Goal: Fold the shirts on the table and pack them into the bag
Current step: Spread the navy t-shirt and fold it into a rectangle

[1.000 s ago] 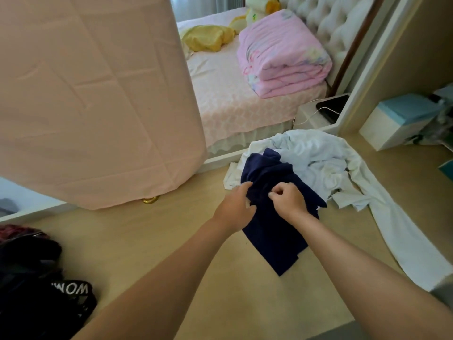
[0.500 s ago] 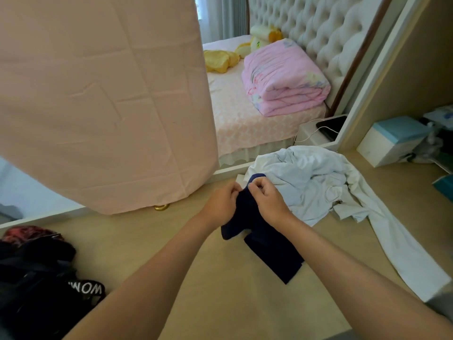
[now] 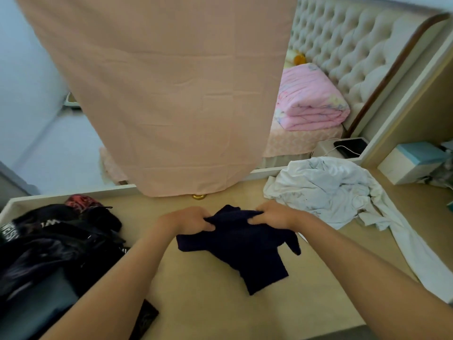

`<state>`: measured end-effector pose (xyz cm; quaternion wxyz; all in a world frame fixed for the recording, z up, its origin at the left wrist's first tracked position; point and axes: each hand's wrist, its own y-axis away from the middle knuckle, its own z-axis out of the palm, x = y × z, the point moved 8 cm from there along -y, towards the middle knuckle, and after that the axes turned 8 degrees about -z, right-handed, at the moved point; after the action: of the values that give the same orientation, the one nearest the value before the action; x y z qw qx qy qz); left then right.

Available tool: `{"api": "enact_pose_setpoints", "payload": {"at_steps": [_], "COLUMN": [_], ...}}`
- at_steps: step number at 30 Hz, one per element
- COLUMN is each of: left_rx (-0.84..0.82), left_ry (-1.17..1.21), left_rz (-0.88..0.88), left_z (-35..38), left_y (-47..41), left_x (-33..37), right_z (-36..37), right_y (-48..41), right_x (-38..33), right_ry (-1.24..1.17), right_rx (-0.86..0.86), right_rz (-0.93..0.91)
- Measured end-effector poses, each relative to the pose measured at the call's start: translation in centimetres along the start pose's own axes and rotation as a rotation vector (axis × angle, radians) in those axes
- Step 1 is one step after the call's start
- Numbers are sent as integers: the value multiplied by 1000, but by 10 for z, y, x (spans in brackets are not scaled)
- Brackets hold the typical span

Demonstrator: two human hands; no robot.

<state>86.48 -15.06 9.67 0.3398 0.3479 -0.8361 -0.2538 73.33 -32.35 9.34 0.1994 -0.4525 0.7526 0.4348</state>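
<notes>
At the far left of the table point(image 3: 201, 312) lies a crumpled black bag point(image 3: 51, 244), and behind the table's middle hangs a large pink cloth point(image 3: 159, 94). Near the middle, the left hand point(image 3: 186, 220) and right hand point(image 3: 274, 214) each have fingers curled tight around the top edge of a navy shirt point(image 3: 245, 249), one at either end, with the rest of the shirt trailing rumpled onto the table toward the person. To the right a white shirt point(image 3: 326, 190) lies in a heap just beside the right hand, with a pink quilt point(image 3: 311, 101) on the bed behind it and a box point(image 3: 411, 163) at the far right.
</notes>
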Motion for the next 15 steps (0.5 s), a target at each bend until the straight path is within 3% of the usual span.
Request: {"api": "enact_pose_setpoints", "payload": {"at_steps": [2, 4, 8, 10, 13, 15], "left_rx": [-113, -45, 695, 836, 591, 433], "left_ry": [50, 75, 8, 33, 212, 124], "left_rz": [-47, -47, -20, 26, 93, 93], "left_z": [1, -10, -44, -29, 19, 56], "left_y": [9, 9, 12, 16, -1, -12], "left_x": [-26, -45, -70, -72, -71, -68], "right_z": [20, 26, 9, 19, 45, 61], "right_y": [0, -4, -20, -23, -28, -30], "right_x": [-14, -26, -36, -28, -12, 1], "right_ry": [-46, -48, -85, -239, -180, -84], "right_rx": [-136, -98, 427, 506, 419, 343], "right_rz": [73, 89, 22, 44, 90, 96]}}
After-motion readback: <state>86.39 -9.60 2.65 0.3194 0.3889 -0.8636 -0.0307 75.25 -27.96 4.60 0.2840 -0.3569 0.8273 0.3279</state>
